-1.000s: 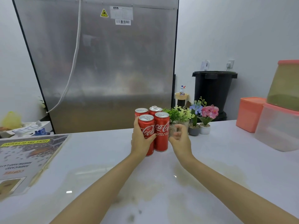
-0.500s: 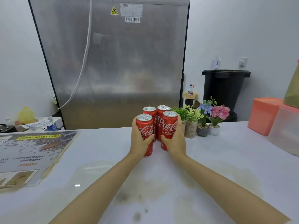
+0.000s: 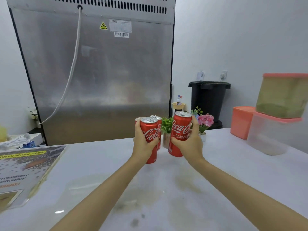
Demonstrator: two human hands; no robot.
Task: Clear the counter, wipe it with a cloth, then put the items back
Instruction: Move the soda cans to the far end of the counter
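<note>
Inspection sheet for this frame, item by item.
Surface: white counter, brown stains toward the near edge.
Job's things: four Coca-Cola cans; two rear cans stand behind.
Clutter: potted plants, menu card, plastic containers.
Hands: left hand grips left can; right hand grips right can.
Cables: white cable hangs down steel appliance.
Surroundings: black bin, wall sockets.

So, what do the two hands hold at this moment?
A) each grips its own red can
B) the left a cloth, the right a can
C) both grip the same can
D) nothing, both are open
A: the left hand grips a red can, and the right hand grips a second can.
</note>
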